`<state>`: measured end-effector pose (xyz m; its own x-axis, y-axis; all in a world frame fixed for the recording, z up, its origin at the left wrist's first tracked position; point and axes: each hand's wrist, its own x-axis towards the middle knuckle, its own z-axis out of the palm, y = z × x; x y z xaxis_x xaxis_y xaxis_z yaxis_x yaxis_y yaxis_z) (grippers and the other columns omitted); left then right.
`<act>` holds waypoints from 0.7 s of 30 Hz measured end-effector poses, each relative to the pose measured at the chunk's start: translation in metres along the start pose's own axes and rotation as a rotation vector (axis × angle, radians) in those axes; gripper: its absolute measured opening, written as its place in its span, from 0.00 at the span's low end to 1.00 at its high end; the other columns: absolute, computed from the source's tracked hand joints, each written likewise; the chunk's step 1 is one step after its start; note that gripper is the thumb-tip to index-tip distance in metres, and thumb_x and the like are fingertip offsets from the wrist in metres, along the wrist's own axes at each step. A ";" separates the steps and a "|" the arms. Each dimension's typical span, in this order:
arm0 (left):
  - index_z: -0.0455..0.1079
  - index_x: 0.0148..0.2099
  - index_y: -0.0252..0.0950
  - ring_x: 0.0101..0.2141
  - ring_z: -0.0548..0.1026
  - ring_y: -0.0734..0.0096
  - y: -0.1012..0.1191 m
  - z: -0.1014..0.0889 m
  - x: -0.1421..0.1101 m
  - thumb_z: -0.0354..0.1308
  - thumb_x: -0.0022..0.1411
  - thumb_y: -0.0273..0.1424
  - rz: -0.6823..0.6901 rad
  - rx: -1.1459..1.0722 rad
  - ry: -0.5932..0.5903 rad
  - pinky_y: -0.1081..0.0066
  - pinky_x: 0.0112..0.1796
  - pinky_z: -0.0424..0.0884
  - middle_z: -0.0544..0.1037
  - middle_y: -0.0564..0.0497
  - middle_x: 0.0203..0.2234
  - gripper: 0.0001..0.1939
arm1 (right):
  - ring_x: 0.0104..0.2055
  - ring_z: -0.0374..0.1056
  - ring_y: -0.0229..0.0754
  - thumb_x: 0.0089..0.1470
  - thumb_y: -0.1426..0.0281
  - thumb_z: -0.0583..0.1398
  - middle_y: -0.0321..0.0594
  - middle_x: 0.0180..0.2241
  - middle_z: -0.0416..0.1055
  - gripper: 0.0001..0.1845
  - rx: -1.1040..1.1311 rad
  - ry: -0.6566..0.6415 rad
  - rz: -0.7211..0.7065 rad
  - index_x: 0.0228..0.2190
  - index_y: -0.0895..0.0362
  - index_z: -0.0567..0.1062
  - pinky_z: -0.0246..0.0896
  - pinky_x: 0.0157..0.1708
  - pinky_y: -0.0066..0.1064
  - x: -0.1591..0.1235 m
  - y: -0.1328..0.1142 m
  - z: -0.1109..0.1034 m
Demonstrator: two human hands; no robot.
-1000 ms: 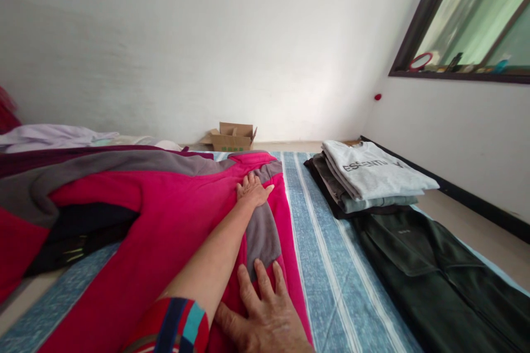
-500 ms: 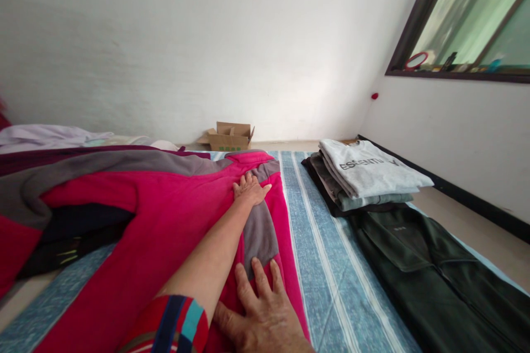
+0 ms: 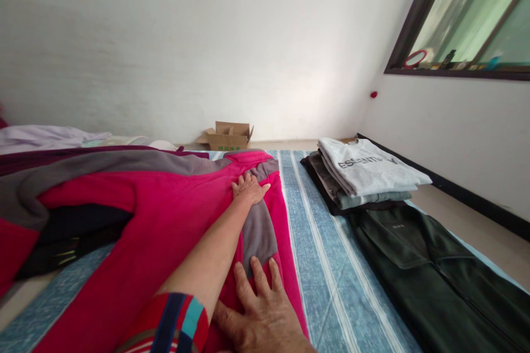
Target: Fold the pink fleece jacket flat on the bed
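A bright pink fleece jacket (image 3: 178, 204) with grey panels lies spread across the bed, its collar toward the wall and one sleeve folded in along the right side. My left hand (image 3: 250, 190) rests flat on the jacket just below the collar, fingers spread, arm stretched forward. Nearer to me, my right hand (image 3: 263, 306) presses down on the folded sleeve beside its grey panel (image 3: 260, 230), with fingers apart. Neither hand grasps the cloth.
Right of the jacket stands a stack of folded clothes topped by a grey printed shirt (image 3: 364, 165). A dark green jacket (image 3: 430, 270) lies before it. At left are dark clothes (image 3: 83, 231) and pale cloth (image 3: 45, 137). A cardboard box (image 3: 229, 137) sits by the wall.
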<state>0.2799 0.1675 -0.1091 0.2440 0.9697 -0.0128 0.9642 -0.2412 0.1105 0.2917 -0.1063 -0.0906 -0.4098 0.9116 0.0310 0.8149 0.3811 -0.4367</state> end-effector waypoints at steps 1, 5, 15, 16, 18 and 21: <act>0.52 0.65 0.35 0.62 0.47 0.46 0.000 0.000 0.000 0.37 0.58 0.55 -0.001 0.001 -0.003 0.46 0.55 0.50 0.47 0.42 0.65 0.40 | 0.63 0.36 0.68 0.51 0.48 0.56 0.47 0.64 0.40 0.40 -0.011 0.005 -0.004 0.61 0.35 0.46 0.34 0.55 0.68 0.000 0.000 0.001; 0.52 0.65 0.36 0.62 0.45 0.45 0.000 0.001 0.002 0.36 0.58 0.55 -0.001 -0.002 -0.010 0.45 0.55 0.49 0.46 0.44 0.65 0.40 | 0.63 0.37 0.68 0.51 0.47 0.56 0.48 0.64 0.41 0.40 -0.028 0.011 -0.003 0.61 0.35 0.46 0.36 0.54 0.68 0.000 0.000 0.002; 0.53 0.64 0.36 0.62 0.44 0.44 0.000 0.001 0.001 0.38 0.58 0.55 -0.012 -0.020 -0.014 0.45 0.56 0.48 0.45 0.44 0.65 0.40 | 0.63 0.35 0.67 0.51 0.48 0.56 0.47 0.65 0.39 0.39 -0.013 0.004 0.008 0.61 0.36 0.47 0.35 0.55 0.67 0.000 0.002 0.003; 0.53 0.64 0.36 0.62 0.44 0.44 0.000 0.001 0.001 0.38 0.58 0.55 -0.012 -0.019 -0.014 0.45 0.56 0.48 0.45 0.44 0.65 0.40 | 0.63 0.35 0.68 0.51 0.48 0.56 0.48 0.65 0.39 0.39 -0.006 0.002 0.010 0.61 0.36 0.47 0.35 0.55 0.68 0.000 0.001 0.003; 0.53 0.64 0.35 0.62 0.44 0.44 0.000 0.001 0.001 0.38 0.58 0.55 -0.012 -0.019 -0.012 0.45 0.56 0.48 0.46 0.44 0.65 0.40 | 0.63 0.35 0.68 0.52 0.47 0.55 0.47 0.65 0.40 0.39 -0.001 0.005 0.013 0.61 0.35 0.46 0.36 0.54 0.68 0.000 0.001 0.003; 0.53 0.64 0.36 0.62 0.44 0.44 0.000 0.002 0.001 0.38 0.58 0.55 -0.004 -0.023 -0.005 0.45 0.55 0.48 0.46 0.43 0.65 0.40 | 0.63 0.37 0.67 0.52 0.47 0.54 0.44 0.65 0.40 0.39 -0.017 0.018 0.009 0.61 0.34 0.45 0.37 0.55 0.68 0.000 0.001 0.003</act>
<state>0.2800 0.1686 -0.1110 0.2408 0.9704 -0.0184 0.9625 -0.2363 0.1329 0.2910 -0.1067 -0.0937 -0.3951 0.9176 0.0432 0.8256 0.3753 -0.4214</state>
